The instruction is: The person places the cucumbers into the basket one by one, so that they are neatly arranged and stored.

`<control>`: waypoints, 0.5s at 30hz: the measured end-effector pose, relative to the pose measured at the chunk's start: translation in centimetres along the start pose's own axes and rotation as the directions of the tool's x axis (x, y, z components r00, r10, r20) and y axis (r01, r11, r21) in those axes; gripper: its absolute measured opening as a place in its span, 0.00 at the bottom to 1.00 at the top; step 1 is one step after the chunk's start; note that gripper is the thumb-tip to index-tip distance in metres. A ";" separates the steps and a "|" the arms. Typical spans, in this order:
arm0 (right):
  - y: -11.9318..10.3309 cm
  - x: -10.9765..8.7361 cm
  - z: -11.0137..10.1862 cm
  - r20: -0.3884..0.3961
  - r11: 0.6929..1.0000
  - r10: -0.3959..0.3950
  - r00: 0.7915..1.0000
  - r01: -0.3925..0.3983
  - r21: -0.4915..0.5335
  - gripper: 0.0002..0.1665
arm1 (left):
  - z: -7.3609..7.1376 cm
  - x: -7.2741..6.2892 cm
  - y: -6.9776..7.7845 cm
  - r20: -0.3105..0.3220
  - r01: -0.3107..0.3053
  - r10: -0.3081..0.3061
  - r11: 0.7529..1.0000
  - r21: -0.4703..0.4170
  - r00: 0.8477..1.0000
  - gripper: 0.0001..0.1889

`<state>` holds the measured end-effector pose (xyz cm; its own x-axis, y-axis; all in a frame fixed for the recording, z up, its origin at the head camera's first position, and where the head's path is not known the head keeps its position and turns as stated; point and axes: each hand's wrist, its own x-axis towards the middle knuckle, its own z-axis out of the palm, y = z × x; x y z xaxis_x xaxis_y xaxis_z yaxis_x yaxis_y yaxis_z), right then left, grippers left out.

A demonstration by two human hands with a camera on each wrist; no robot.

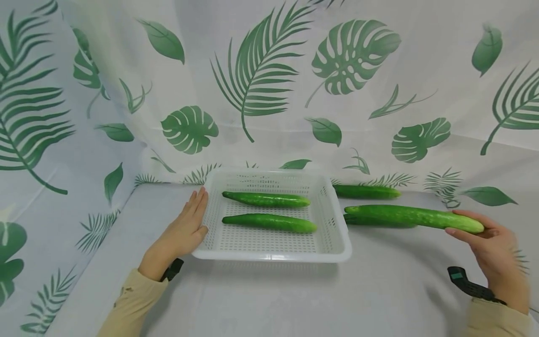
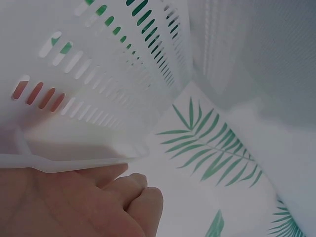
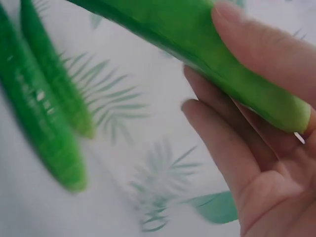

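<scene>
My right hand (image 1: pixel 494 243) holds a cucumber (image 1: pixel 414 216) by its pale end, thumb on one side and fingers on the other. That cucumber (image 3: pixel 197 44) is raised off the table in the right wrist view. My left hand (image 1: pixel 185 229) rests with fairly straight fingers against the left side of a white perforated basket (image 1: pixel 269 256). From the left wrist view, the hand (image 2: pixel 84 202) touches the basket's rim (image 2: pixel 59 163) from outside. Two cucumbers lie in the basket, an upper one (image 1: pixel 267 200) and a lower one (image 1: pixel 269 222), roughly parallel.
Right of the basket, a cucumber (image 1: pixel 366 191) lies at the back of the table (image 1: pixel 252 299). Another cucumber (image 1: pixel 379 221) lies partly hidden under the held one. A leaf-print curtain (image 1: pixel 269 93) rises behind the table and along its left.
</scene>
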<state>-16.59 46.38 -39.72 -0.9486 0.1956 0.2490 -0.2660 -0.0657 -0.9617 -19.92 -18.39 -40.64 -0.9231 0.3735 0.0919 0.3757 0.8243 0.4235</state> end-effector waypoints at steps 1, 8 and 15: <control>-0.5 -0.1 0.2 -0.035 1.000 -0.017 0.999 0.017 0.010 0.33 | 0.0 0.0 0.0 -0.001 -0.003 0.003 1.000 -0.001 1.000 0.41; -3.5 -0.1 2.8 -0.194 0.984 -0.093 0.977 0.120 0.129 0.32 | -0.1 0.0 0.0 -0.002 -0.014 0.013 1.000 -0.003 1.000 0.40; -5.6 0.1 7.9 -0.177 0.938 -0.158 0.971 0.204 0.282 0.29 | -0.1 0.0 0.1 0.010 0.008 -0.008 1.000 -0.004 1.000 0.41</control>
<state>-16.60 39.01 -33.43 -0.8488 0.3740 0.3737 -0.4914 -0.2972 -0.8186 -19.92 -18.38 -40.48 -0.9252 0.3710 0.0796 0.3679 0.8256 0.4277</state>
